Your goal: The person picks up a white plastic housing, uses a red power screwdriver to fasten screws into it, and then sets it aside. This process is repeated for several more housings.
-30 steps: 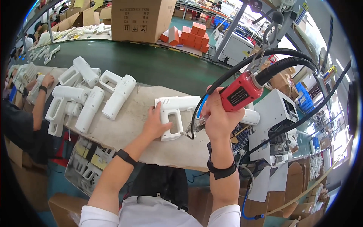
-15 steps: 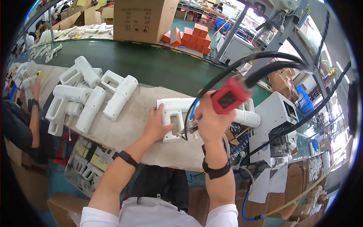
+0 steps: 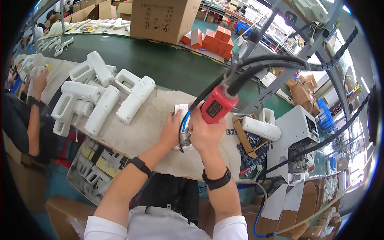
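Note:
My right hand is wrapped around a red power screwdriver with thick black cables and a thin blue hose. The tool is tilted, its metal lower end down by my left fingers. Beneath it lies a white gun-shaped plastic device, mostly covered by my hands. Curled against its left side, my left hand grips it on the table. Where the tool's tip meets the device is hidden. Further left rest several similar white gun-shaped devices, some stacked on each other.
Another white device lies right, beside a cardboard strip and many small metal parts. A white machine stands beyond. A green conveyor belt runs behind the beige worktable. At left, another person's hand touches white parts.
The red power screwdriver and my right hand have moved left, closer to my left hand. The white device under them is now more covered. The whole view has shifted slightly.

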The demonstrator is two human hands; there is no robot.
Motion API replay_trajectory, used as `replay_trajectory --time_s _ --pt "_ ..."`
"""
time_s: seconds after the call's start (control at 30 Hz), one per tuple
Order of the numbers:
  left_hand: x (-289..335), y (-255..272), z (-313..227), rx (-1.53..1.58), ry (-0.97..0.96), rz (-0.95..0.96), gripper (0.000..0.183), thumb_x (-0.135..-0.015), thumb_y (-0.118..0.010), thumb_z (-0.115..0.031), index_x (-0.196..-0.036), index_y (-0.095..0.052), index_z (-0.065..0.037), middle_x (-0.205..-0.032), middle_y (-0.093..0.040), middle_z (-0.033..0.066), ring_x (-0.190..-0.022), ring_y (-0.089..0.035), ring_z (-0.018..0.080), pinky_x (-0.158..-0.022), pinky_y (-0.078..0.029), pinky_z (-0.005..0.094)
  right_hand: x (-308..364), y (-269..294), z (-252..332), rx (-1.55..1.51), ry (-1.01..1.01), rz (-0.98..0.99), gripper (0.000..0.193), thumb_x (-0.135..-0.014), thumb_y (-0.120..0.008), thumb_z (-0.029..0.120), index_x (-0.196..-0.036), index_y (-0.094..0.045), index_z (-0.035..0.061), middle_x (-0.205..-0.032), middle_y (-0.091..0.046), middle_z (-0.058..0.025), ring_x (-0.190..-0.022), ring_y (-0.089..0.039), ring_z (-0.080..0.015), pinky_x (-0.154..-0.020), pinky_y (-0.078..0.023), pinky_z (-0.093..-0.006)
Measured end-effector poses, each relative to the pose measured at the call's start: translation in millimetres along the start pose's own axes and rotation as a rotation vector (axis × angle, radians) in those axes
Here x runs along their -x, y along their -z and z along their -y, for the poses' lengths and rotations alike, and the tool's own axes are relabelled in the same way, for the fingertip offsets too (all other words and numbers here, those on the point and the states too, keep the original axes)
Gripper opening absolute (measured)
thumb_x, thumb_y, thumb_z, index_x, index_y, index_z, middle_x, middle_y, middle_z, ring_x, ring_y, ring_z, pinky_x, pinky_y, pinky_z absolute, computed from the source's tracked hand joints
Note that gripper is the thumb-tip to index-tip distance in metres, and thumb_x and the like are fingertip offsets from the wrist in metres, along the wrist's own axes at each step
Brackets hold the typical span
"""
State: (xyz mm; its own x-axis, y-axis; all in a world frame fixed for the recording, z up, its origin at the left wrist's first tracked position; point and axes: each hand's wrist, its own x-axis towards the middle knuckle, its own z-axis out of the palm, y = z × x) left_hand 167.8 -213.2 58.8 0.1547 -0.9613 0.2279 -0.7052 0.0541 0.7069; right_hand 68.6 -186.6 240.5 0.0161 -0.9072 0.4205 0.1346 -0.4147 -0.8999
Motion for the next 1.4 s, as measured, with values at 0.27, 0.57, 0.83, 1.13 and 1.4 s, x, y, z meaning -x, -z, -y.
replay_trajectory --time_s 0.27,0.57,0.83,1.13,1.4 --pt "4.0 -7.2 23.6 -0.02 -0.254 -0.295 0.095 -0.072 -0.076 -0.019 -0.151 -0.025 -0.006 -0.127 -0.055 0.0149 -0.109 -0.057 0.0226 -0.093 -0.046 0.0359 -15.0 21.3 15.3 -0.101 -0.031 -0.051 0.012 -0.089 -0.067 0.011 -0.083 -0.061 0.0015 -0.059 -0.058 -0.0021 -0.048 -0.054 -0.0087 -0.045 -0.041 -0.0241" --pt "112.8 105.0 -34.5 0.735 0.245 0.668 0.083 -0.056 -0.079 0.002 -0.133 -0.048 0.003 -0.113 -0.064 0.0161 -0.09 -0.069 0.0258 -0.077 -0.059 0.0355 -40.4 112.8 113.5 0.216 0.642 -0.256 0.025 -0.081 -0.07 0.014 -0.1 -0.06 0.0012 -0.072 -0.064 -0.0192 -0.064 -0.066 -0.0333 -0.06 -0.05 -0.0366" --pt "203.2 -122.3 -155.2 1.039 -0.014 1.541 0.046 -0.088 -0.07 -0.02 -0.129 -0.056 -0.003 -0.134 -0.057 0.0128 -0.129 -0.047 0.024 -0.111 -0.034 0.0357 -20.6 85.4 109.1 0.113 0.412 -0.184 0.022 -0.081 -0.072 0.016 -0.093 -0.063 0.0011 -0.075 -0.068 -0.0121 -0.064 -0.064 -0.0155 -0.064 -0.051 -0.032" --pt "99.0 79.2 -109.7 0.323 -0.487 0.725 0.046 -0.083 -0.075 -0.026 -0.119 -0.061 -0.002 -0.118 -0.064 0.0126 -0.106 -0.063 0.0285 -0.09 -0.051 0.0367 2.3 102.9 98.4 0.07 0.243 -0.225 0.013 -0.092 -0.065 0.01 -0.096 -0.058 -0.0005 -0.058 -0.051 -0.0021 -0.042 -0.046 -0.0094 -0.039 -0.032 -0.0231" --pt "-12.2 223.3 2.0 -0.645 0.012 -0.054 0.074 -0.071 -0.075 -0.025 -0.136 -0.046 -0.008 -0.128 -0.055 0.0172 -0.117 -0.054 0.0363 -0.098 -0.046 0.046 2.3 74.1 88.8 -0.08 0.164 -0.173 0.015 -0.092 -0.065 0.012 -0.097 -0.058 0.0004 -0.057 -0.051 -0.0022 -0.041 -0.045 -0.0082 -0.036 -0.03 -0.0218"
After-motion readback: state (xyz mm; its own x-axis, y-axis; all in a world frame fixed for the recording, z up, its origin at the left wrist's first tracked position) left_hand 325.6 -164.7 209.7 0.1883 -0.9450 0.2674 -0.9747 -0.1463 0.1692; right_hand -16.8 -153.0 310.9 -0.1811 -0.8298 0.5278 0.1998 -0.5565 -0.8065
